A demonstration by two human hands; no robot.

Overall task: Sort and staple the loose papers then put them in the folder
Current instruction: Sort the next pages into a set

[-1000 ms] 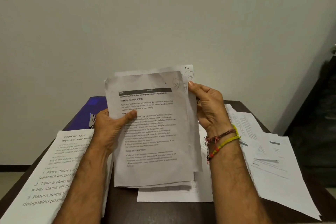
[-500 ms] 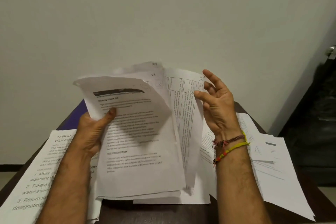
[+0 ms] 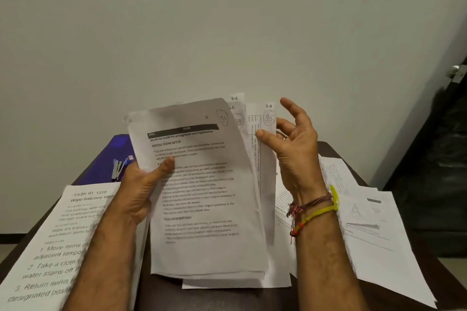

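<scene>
My left hand (image 3: 144,184) grips a fanned stack of printed papers (image 3: 202,197) upright above the dark table, thumb across the front sheet marked S-1. Behind it the corners of sheets marked S-2, S-4 and S-5 fan out to the right. My right hand (image 3: 290,149) sits at the stack's right edge, thumb touching the S-5 sheet, the other fingers spread and relaxed. A blue folder (image 3: 113,159) lies flat at the table's far left, partly hidden behind my left hand and the papers.
A large-print sheet (image 3: 50,247) headed TASK ID 1228 lies at the left of the dark table (image 3: 156,295). More loose sheets (image 3: 374,230) are spread at the right, and one (image 3: 237,283) under the held stack. A pale wall is behind, a dark door at right.
The front sheet, bent away to the left half a second ago, has swung back against the stack. My right hand has let go of the right edge and its fingers have spread.
</scene>
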